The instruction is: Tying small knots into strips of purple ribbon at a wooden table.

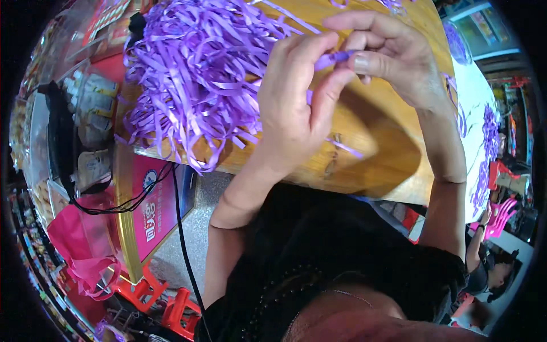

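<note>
My right hand (393, 60) pinches a short bit of purple ribbon (341, 56) between thumb and fingertips, above the wooden table. The ribbon runs leftward into my left hand (296, 94), which is curled around it with the thumb and index finger a little apart. The other fingers of that hand are hidden behind its back. A big heap of loose purple ribbons (194, 74) lies on the table just left of my left hand. Below my hands, a stray ribbon strip (345, 148) rests on the wood.
The wooden table (393, 182) has its near edge close to my body. Packaged goods (97, 97) and a pink box (152, 199) stand on the left, with black cords hanging by them. Red stools (182, 313) are below. At right, a white table (476, 102) bears purple ribbon; another person (493, 271) is beyond.
</note>
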The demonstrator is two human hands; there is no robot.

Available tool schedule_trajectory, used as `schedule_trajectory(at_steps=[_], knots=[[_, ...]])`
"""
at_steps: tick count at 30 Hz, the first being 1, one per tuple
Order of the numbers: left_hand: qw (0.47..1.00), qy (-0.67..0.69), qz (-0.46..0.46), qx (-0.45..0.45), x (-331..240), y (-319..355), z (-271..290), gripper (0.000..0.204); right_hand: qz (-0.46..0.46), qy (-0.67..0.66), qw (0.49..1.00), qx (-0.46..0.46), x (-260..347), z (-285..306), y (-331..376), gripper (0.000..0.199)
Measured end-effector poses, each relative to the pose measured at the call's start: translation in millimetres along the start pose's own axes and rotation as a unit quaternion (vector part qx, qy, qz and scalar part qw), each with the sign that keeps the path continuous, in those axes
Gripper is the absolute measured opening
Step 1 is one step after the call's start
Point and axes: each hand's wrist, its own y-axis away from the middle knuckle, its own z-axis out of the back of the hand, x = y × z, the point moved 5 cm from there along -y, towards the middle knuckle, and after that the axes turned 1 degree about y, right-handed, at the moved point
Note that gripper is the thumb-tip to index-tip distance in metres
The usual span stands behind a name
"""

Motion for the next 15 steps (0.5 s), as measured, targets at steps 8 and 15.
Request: schedule_trajectory(at_steps=[8,15], knots=[[0.981,0.093,0.166,0.040,8,12,-22,0.011,-0.021,0.017,0.997,-0.071,-34,31,33,0.033],[0.951,0.168,0.260,0.019,18,24,-30,0.006,0.007,0.103,0.988,-0.116,-48,50,66,0.019]])
